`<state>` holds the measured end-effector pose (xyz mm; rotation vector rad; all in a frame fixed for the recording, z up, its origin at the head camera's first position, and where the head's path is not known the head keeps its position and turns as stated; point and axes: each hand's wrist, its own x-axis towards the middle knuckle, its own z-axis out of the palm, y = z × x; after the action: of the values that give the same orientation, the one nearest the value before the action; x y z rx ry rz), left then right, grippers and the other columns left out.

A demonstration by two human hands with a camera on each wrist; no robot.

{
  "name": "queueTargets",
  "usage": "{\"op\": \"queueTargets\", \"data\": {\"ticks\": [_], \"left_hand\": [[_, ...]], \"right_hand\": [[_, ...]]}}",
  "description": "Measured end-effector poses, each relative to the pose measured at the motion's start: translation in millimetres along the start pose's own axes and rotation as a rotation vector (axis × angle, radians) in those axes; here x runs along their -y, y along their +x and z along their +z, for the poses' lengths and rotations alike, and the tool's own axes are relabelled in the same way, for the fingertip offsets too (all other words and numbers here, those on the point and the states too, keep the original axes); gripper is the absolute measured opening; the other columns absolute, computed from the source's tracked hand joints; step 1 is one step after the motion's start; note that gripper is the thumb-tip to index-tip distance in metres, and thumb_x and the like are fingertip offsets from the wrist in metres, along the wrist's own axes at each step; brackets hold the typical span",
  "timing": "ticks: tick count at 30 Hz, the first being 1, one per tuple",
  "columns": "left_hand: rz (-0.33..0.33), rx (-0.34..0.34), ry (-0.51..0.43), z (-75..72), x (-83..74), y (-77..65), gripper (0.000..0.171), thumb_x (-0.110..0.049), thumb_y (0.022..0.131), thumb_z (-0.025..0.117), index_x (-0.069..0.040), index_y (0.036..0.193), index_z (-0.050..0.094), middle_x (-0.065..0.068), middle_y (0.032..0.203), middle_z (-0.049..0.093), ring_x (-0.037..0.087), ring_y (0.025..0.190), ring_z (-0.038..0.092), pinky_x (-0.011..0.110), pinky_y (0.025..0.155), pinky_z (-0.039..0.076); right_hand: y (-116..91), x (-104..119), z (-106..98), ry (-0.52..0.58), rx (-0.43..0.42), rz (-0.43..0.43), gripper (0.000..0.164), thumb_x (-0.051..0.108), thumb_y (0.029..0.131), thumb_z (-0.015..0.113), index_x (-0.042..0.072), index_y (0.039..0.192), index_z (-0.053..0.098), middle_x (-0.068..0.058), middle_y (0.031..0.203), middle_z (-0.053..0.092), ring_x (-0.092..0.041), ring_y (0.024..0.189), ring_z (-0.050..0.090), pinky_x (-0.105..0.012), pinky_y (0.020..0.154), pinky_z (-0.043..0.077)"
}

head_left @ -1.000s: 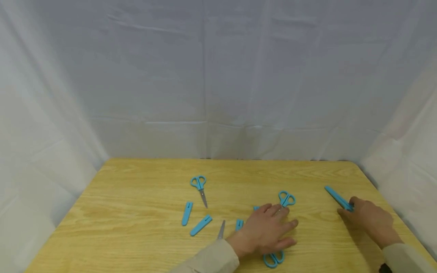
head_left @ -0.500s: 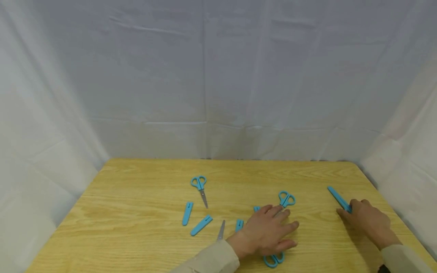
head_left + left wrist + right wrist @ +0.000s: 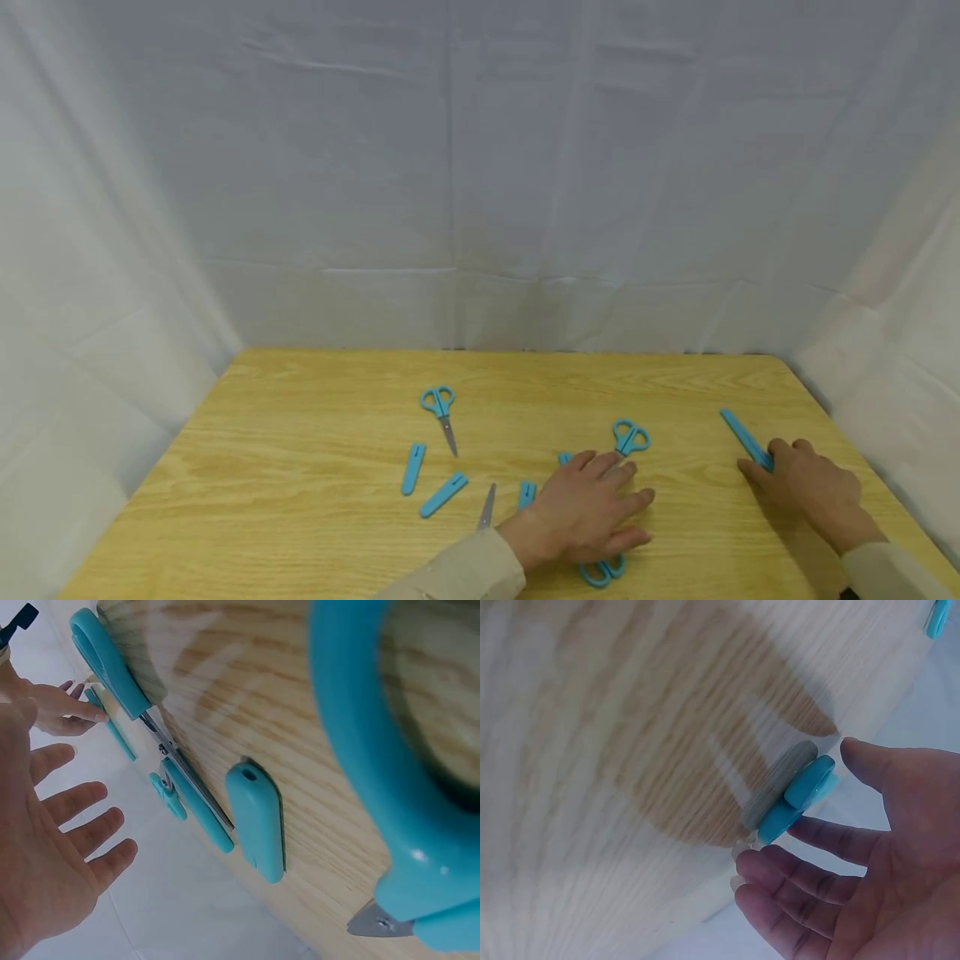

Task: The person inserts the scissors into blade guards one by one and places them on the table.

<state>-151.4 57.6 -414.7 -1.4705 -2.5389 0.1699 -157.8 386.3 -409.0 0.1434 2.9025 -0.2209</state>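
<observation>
My left hand is spread palm down over the table, its fingers apart and holding nothing. Beneath and around it are scissors with blue handles, a blue blade cover and another cover. More scissors show their handles just past its fingertips. At the right, my right hand is beside a long blue-covered pair of scissors. In the right wrist view the blue handle loops sit between thumb and loosely bent fingers, with the thumb apart from them. Part of these scissors is hidden under the hand.
Left of the hands lie scissors with bare blades, one blue cover and a slanted cover. A blade pokes out by the left sleeve. The wooden table ends at white curtains.
The covered scissors at the right have shifted slightly rightward, and my right hand's fingers have loosened from them. My left hand has hardly moved.
</observation>
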Motion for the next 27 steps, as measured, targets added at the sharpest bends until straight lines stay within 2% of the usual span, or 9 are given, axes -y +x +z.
{"op": "queueTargets", "data": {"ticks": [4,7,12,15,18,22,27], "left_hand": [[-0.053,-0.016,-0.024,0.8,4.5,-2.5,0.052,-0.058,0.098,0.027,-0.034,0.140,0.046,-0.003,0.140,0.044,0.018,0.130,0.038,0.036,0.106,0.031],[-0.101,-0.060,0.007,1.6,9.5,-4.4,0.051,-0.058,0.098,0.029,-0.033,0.137,0.049,-0.003,0.138,0.047,0.019,0.127,0.042,0.037,0.105,0.033],[-0.191,-0.063,0.029,0.8,21.2,-9.9,0.049,-0.057,0.098,0.032,-0.033,0.136,0.051,-0.003,0.137,0.050,0.020,0.127,0.043,0.037,0.105,0.034],[-0.247,-0.078,0.031,-0.6,31.4,-14.7,0.048,-0.055,0.098,0.034,-0.032,0.136,0.052,-0.002,0.135,0.052,0.021,0.126,0.045,0.039,0.104,0.035],[-0.313,-0.095,0.026,-2.1,42.4,-20.3,0.048,-0.054,0.098,0.037,-0.029,0.136,0.053,0.000,0.135,0.052,0.022,0.126,0.045,0.040,0.103,0.037],[-0.388,-0.090,-0.011,-4.3,54.5,-29.0,0.048,-0.052,0.099,0.037,-0.026,0.137,0.052,0.002,0.136,0.051,0.023,0.126,0.045,0.040,0.101,0.038],[-0.435,-0.086,-0.049,-3.0,63.4,-38.0,0.047,-0.049,0.099,0.039,-0.023,0.136,0.052,0.003,0.135,0.052,0.023,0.123,0.048,0.040,0.097,0.042]], "right_hand": [[0.9,1.1,-0.8,0.002,-0.010,-0.009,0.091,0.070,0.090,0.033,-0.011,0.129,0.043,-0.032,0.102,0.049,-0.037,0.073,0.055,-0.043,0.050,0.042],[1.3,1.4,-0.2,0.009,-0.024,-0.024,0.092,0.071,0.090,0.031,-0.011,0.132,0.040,-0.036,0.108,0.046,-0.044,0.078,0.053,-0.045,0.050,0.043],[1.6,3.4,4.4,0.022,-0.090,-0.068,0.085,0.067,0.092,0.034,-0.007,0.135,0.040,-0.039,0.121,0.039,-0.057,0.096,0.046,-0.055,0.055,0.044],[2.5,6.7,7.6,0.030,-0.145,-0.127,0.078,0.062,0.094,0.038,-0.004,0.135,0.041,-0.039,0.128,0.036,-0.062,0.107,0.038,-0.064,0.063,0.043],[4.2,11.1,9.9,0.049,-0.184,-0.204,0.071,0.055,0.096,0.043,-0.003,0.136,0.041,-0.040,0.132,0.033,-0.063,0.111,0.034,-0.068,0.067,0.041],[6.4,16.2,12.0,0.072,-0.215,-0.310,0.064,0.047,0.097,0.048,0.001,0.140,0.038,-0.039,0.137,0.029,-0.062,0.115,0.032,-0.067,0.064,0.044],[7.5,23.0,13.7,0.060,-0.292,-0.439,0.058,0.038,0.095,0.057,0.006,0.141,0.040,-0.031,0.142,0.031,-0.055,0.120,0.034,-0.064,0.068,0.046]]}}
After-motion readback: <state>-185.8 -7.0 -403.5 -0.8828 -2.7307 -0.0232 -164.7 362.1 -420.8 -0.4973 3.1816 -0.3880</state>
